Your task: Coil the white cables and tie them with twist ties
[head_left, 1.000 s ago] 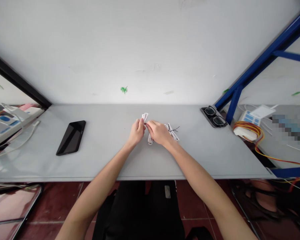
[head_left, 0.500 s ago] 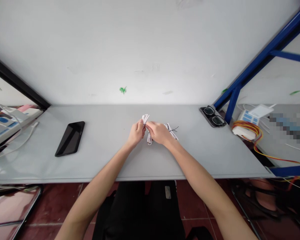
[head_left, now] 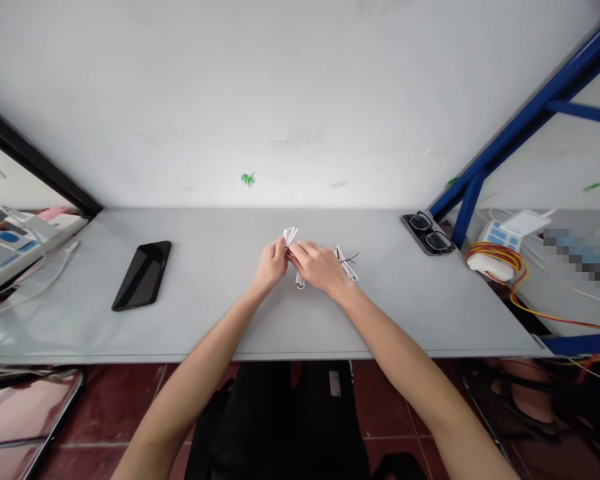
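Observation:
My left hand (head_left: 271, 267) is closed around a folded white cable (head_left: 291, 235), whose loops stick up past the thumb. My right hand (head_left: 317, 264) meets it, thumb and fingers pinched at a thin black twist tie (head_left: 287, 251) around the bundle; the fingers hide most of the tie. White cable ends (head_left: 301, 281) show below the right hand, and I cannot tell which bundle they belong to. Another white cable bundle (head_left: 350, 268) with a black twist tie lies on the table just right of my right hand, partly covered by it.
On the grey table (head_left: 205, 327), a black phone (head_left: 143, 275) lies at left and glasses (head_left: 437, 240) rest on a dark case at right. Power strips (head_left: 10, 250) and white cords crowd the left end. Beyond the blue frame (head_left: 467, 207) sits a coil of red-yellow wire (head_left: 500, 252).
The right fingers have shifted slightly at the twist tie, curling more over it. Both hands stay together in the same place, and the camera view has moved a little.

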A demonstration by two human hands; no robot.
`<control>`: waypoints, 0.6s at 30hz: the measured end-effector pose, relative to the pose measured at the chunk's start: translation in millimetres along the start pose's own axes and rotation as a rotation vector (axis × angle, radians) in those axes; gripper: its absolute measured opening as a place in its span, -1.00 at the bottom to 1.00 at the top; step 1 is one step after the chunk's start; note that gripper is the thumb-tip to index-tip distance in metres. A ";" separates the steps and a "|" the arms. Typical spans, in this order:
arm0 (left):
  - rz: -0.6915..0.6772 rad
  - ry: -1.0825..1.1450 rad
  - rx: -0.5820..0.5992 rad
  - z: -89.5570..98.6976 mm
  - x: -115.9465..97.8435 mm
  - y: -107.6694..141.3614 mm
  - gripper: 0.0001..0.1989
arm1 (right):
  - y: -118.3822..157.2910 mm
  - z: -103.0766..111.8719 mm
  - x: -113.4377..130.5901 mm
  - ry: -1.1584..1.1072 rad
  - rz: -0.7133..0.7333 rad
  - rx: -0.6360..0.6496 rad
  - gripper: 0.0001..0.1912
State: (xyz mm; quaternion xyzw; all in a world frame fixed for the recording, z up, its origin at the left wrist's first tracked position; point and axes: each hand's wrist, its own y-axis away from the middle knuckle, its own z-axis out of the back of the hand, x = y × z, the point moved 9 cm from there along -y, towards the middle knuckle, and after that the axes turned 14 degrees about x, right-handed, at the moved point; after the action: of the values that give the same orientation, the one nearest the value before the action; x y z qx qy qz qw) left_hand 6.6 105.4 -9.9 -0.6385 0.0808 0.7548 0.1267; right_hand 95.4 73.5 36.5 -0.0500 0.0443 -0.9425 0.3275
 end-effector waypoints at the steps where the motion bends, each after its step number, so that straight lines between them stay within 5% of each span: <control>1: 0.000 -0.005 -0.002 -0.1 -0.7 0.3 -0.47 | -0.4 -1.1 0.7 0.022 0.004 0.009 -0.74; 12: -0.061 -0.092 -0.038 2.5 -8.4 2.8 -0.47 | 0.3 0.5 -1.2 -0.078 -0.032 -0.020 -0.76; 15: -0.100 -0.194 -0.067 2.9 -16.3 5.7 -0.47 | 3.2 2.7 -10.3 -0.386 -0.041 -0.106 -0.74; 18: -0.161 -0.287 -0.096 1.8 -29.0 10.8 -0.48 | -0.1 -10.1 -22.1 -0.934 -0.034 -0.076 -0.69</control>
State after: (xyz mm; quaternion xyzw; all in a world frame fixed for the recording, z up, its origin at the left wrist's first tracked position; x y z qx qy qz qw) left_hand 6.2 93.1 18.6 -0.5337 -0.0254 0.8288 0.1664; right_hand 111.3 87.9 25.1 -0.4813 -0.0743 -0.8221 0.2951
